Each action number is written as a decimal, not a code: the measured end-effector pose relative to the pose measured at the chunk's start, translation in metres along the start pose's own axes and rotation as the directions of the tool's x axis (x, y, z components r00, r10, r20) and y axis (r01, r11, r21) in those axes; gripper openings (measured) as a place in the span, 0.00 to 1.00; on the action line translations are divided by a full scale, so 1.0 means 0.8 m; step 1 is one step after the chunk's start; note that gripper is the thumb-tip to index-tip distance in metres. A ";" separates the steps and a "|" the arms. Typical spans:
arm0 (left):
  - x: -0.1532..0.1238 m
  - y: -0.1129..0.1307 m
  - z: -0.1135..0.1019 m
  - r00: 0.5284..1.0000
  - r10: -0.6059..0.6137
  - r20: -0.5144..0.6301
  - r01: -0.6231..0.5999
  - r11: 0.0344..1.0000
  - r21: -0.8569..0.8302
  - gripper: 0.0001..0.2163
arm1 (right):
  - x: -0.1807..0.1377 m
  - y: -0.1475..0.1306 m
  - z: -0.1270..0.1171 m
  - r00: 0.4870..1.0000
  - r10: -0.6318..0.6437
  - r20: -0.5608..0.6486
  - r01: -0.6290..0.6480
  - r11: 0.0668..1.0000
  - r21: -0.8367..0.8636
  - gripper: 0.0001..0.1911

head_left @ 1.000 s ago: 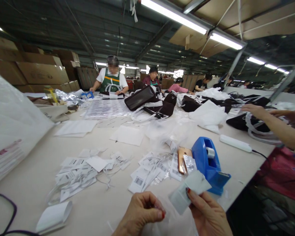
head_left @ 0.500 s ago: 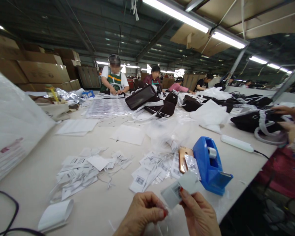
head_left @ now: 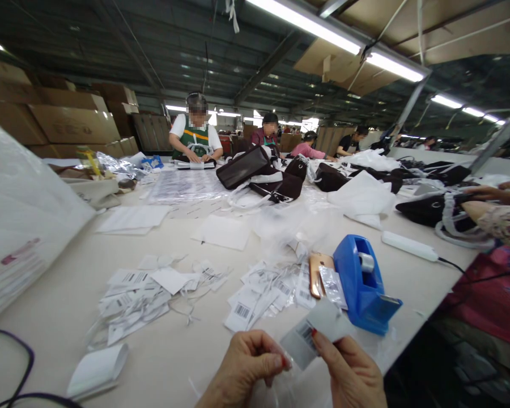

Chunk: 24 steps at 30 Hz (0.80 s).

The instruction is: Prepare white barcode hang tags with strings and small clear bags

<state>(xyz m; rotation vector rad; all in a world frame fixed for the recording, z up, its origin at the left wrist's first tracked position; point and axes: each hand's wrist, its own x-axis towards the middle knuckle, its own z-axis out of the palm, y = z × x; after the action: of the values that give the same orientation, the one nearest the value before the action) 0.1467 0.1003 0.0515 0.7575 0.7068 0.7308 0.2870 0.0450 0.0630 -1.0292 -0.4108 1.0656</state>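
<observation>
Between the thumb and fingers of my right hand (head_left: 352, 362) is a pale grey-white tag (head_left: 304, 340) with a barcode, held tilted over the table's near side. More card or film spreads behind my right thumb; I cannot tell how many layers. Just left of it, my left hand (head_left: 255, 362) pinches a thin clear plastic bag (head_left: 284, 391), whose outline is hard to make out. The two hands are close together but apart. Beyond them lies a pile of barcode tags (head_left: 242, 310) with strings, and a second tag pile (head_left: 131, 300) spreads further left.
A blue tape dispenser (head_left: 361, 289) stands right of my hands, beside a gold phone (head_left: 318, 272) under a small clear packet. A white corded device (head_left: 409, 247) lies near the right edge. Dark bags (head_left: 244, 169) and co-workers occupy the far side. A folded white piece (head_left: 97, 368) sits front left.
My right hand and the tag have shifted slightly right and down. My left hand has barely moved. At far right, a co-worker's arm has reached further in over a dark bag.
</observation>
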 end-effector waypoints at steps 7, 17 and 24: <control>0.003 -0.004 -0.001 0.999 -0.041 -0.002 0.041 0.999 0.019 0.15 | -0.007 -0.006 0.006 0.994 -0.109 -0.005 0.106 0.975 -0.197 0.08; 0.011 -0.013 -0.010 0.998 -0.032 0.053 0.029 0.998 0.059 0.16 | -0.010 -0.010 0.010 0.980 -0.198 -0.027 0.163 0.868 -0.468 0.12; 0.008 -0.013 -0.010 0.998 -0.012 0.062 0.007 0.997 0.081 0.14 | -0.013 -0.019 0.027 0.993 -0.111 -0.048 0.091 0.944 -0.318 0.13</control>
<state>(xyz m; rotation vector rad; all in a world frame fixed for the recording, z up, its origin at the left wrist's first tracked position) 0.1470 0.1027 0.0369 0.8467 0.6862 0.6702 0.2747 0.0447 0.0885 -1.3089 -0.5883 0.8879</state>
